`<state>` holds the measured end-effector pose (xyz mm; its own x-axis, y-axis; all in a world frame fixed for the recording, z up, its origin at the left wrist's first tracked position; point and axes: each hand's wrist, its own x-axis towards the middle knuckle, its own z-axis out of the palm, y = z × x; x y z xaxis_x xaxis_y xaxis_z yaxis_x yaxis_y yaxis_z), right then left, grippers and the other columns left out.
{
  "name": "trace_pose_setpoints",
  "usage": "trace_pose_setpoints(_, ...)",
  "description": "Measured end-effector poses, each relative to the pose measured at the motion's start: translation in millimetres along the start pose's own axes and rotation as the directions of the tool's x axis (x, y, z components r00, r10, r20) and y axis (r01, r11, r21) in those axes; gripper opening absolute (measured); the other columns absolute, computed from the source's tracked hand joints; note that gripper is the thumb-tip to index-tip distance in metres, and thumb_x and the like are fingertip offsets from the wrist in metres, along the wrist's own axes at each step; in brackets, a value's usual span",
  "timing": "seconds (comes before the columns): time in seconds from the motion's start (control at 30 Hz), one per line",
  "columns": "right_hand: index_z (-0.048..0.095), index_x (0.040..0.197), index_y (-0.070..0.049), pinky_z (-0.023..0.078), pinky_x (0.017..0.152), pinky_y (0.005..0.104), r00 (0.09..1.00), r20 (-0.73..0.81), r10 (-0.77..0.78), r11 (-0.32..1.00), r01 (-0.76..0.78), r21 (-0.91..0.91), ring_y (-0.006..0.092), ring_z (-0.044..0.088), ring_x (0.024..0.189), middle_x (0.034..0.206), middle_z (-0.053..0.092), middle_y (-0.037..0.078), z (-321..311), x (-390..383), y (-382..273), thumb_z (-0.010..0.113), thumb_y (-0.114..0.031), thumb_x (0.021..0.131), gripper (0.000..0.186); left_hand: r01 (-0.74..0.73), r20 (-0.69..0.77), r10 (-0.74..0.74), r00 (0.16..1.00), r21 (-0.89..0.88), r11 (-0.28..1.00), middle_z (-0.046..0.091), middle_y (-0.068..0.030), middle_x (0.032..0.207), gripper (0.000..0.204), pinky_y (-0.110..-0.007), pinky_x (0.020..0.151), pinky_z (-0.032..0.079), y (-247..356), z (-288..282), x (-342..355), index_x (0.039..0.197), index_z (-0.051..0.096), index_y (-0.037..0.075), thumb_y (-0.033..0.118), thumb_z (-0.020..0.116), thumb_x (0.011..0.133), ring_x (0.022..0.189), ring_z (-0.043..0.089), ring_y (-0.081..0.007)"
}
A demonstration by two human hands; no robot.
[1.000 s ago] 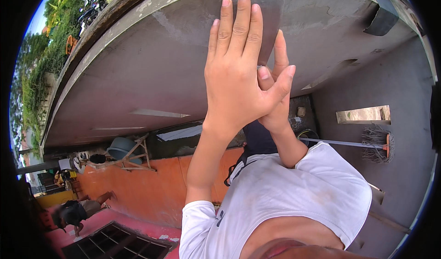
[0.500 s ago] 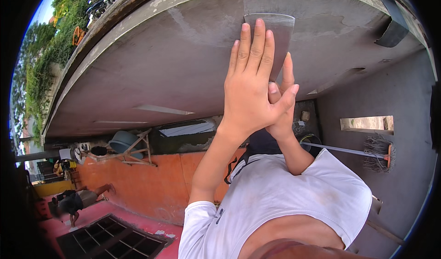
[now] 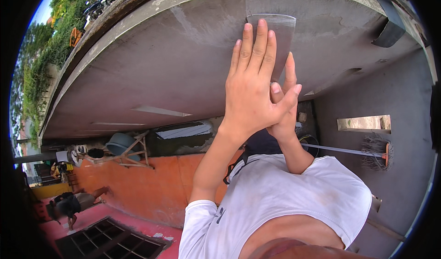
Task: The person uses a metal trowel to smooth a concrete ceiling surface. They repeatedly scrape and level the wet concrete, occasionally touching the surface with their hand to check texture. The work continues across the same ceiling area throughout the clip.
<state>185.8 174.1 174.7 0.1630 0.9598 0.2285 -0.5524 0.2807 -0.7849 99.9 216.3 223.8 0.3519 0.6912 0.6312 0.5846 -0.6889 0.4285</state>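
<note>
A wide metal scraper blade (image 3: 285, 35) lies against the grey plastered wall surface (image 3: 190, 57) above me. Across the blade, my left hand (image 3: 254, 88) lies flat with fingers stretched out, their tips near the blade's upper edge. My right hand (image 3: 288, 114) is behind it, partly hidden, closed round the lower, narrow end of the scraper, with a finger extended along the blade's side. The scraper's handle is hidden by my hands.
A bent dark strip (image 3: 388, 31) projects at upper right. A mop (image 3: 376, 152) stands by the right wall, which has a slot opening (image 3: 364, 122). At lower left are a blue-grey tub (image 3: 117, 144), a wooden trestle (image 3: 142, 162) and another person (image 3: 76, 206).
Both my hands and the scraper moved down and to the right in the view between one second and half a second ago, then stayed almost in place.
</note>
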Motion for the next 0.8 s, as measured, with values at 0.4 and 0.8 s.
trace_pose_setpoints(0.4, 0.006, 0.160, -0.008, 0.045, 0.075, 0.0239, 0.998, -0.067, -0.010, 0.999, 0.013, 0.044, 0.0043, 0.051, 0.082, 0.103, 0.061, 0.001, 9, 8, -5, 0.043, -0.012, 0.105, 0.067, -0.029, -0.068, 0.030, 0.997, 0.019, 0.999, 0.028, -0.0236, 0.159, 0.093, -0.053, 0.115, 0.029, -1, 6, 2, 0.150, 0.036, -0.005, 0.040, 0.071, 0.077, 0.149, 0.022, -0.0440)
trace_pose_setpoints(0.8, 0.005, 0.160, -0.007, 0.047, 0.079, 0.0252, 0.996, -0.086, -0.031, 1.000, 0.031, 0.000, 0.0060, 0.055, 0.090, 0.122, 0.059, 0.006, 14, 12, -16, 0.044, -0.015, 0.105, 0.067, -0.037, -0.092, 0.038, 0.995, 0.013, 0.999, 0.030, -0.0235, 0.159, 0.091, -0.052, 0.114, 0.031, 4, 2, 11, 0.148, 0.038, -0.006, 0.040, 0.072, 0.077, 0.148, 0.023, -0.0439)
